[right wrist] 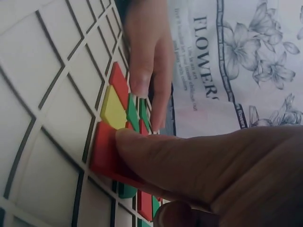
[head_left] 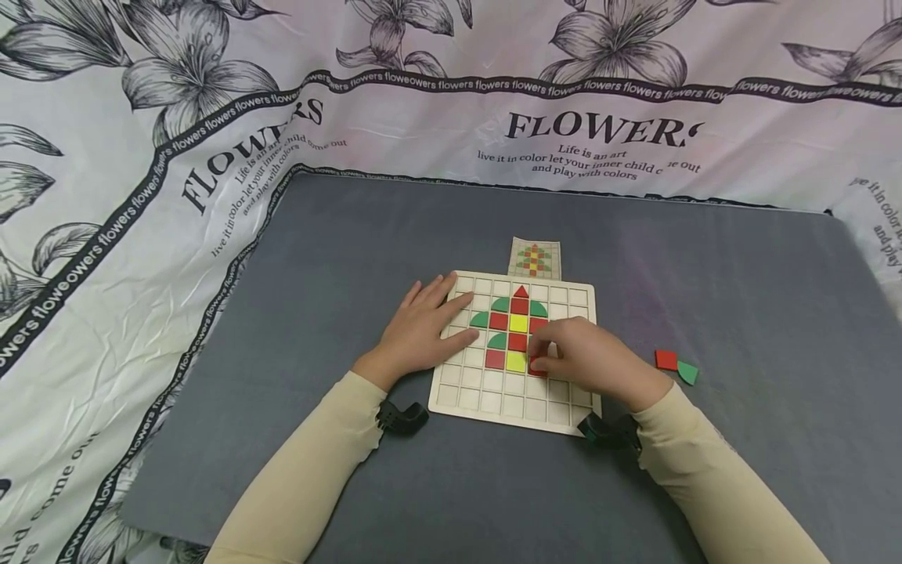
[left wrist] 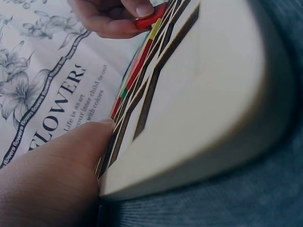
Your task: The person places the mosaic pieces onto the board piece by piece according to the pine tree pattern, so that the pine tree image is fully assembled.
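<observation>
A pale wooden grid board (head_left: 479, 398) lies on the grey table, with red, yellow and green tiles set in its squares. My left hand (head_left: 416, 327) rests on its left edge with the fingers spread. Between thumb and fingers, my right hand (head_left: 588, 356) pinches a red square tile (right wrist: 105, 150), right of the yellow tile (head_left: 517, 361) in the lowest filled row. In the right wrist view that red tile is slightly tilted over its square. The right hand covers part of the tiles on the board's right side.
A small pattern card (head_left: 535, 270) with a coloured picture lies at the board's far edge. To the right are a loose red square tile (head_left: 665, 359) and a green quarter-round tile (head_left: 687, 372). Flower-printed cloth (head_left: 423, 125) stands behind the grey table (head_left: 352, 235).
</observation>
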Tool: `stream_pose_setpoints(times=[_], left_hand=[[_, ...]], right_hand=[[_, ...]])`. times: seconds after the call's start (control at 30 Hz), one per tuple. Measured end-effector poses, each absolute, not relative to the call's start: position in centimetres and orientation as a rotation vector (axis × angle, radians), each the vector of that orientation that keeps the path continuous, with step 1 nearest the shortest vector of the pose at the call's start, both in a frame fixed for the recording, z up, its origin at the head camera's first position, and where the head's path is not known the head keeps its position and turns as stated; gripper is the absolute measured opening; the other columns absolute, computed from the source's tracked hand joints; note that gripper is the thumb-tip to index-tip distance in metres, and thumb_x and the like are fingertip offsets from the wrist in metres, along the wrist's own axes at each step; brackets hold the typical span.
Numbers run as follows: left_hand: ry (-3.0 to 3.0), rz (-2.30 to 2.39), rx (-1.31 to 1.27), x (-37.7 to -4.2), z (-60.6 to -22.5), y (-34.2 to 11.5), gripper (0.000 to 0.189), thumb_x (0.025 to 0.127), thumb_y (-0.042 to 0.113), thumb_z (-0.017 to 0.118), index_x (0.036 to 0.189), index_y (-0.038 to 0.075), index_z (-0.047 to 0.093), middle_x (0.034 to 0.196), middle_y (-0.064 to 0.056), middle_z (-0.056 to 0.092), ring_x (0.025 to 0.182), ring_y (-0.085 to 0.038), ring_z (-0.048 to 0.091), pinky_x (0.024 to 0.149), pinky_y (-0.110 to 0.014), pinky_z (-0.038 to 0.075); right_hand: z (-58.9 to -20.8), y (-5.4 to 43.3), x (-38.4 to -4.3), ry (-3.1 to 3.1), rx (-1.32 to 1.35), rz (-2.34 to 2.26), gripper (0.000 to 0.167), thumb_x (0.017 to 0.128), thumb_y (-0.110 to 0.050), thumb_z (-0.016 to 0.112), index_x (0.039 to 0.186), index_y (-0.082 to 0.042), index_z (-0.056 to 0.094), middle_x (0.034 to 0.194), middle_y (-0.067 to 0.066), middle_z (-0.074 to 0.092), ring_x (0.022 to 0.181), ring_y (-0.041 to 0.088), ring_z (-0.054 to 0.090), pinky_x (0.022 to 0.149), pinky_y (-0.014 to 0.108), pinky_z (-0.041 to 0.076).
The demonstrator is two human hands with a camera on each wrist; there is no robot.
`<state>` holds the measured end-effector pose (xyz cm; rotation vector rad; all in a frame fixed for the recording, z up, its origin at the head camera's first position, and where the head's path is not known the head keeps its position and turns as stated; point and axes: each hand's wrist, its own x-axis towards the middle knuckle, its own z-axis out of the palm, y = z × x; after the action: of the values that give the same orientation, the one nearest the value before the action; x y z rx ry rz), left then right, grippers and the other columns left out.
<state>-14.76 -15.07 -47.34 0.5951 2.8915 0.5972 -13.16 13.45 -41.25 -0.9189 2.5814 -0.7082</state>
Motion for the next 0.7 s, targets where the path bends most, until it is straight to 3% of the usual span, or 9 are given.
stream_pose_setpoints(times=[0.4,0.7], left_hand=[[2.893,0.607,0.593,-14.7,-47.4,-15.0,0.075,0.102,0.065,0.052,0.165,0.027,0.039,0.177,-0.002,0.014,0.164,-0.023,0.010,0.132,-0.047,-0.002],[2.878,0.636,0.612,-14.6,-47.2,-15.1,0.073,0.103,0.062,0.053,0.165,0.025,0.039,0.177,-0.003,0.014,0.164,-0.023,0.010,0.132,-0.046,-0.003]], right_hand=[[-41.5,14.1,-12.8,2.684,-0.936,-0.622,0.009,0.089,-0.010,0.083,0.088,-0.018,0.079,0.085,-0.010,0.069,0.078,0.009,0.059,0.069,0.031,0.052],[-40.8,17.0,-12.9,2.751,-0.832,-0.643,0.006,0.089,-0.009,0.083,0.089,-0.015,0.079,0.085,-0.007,0.070,0.075,0.011,0.058,0.064,0.030,0.050]])
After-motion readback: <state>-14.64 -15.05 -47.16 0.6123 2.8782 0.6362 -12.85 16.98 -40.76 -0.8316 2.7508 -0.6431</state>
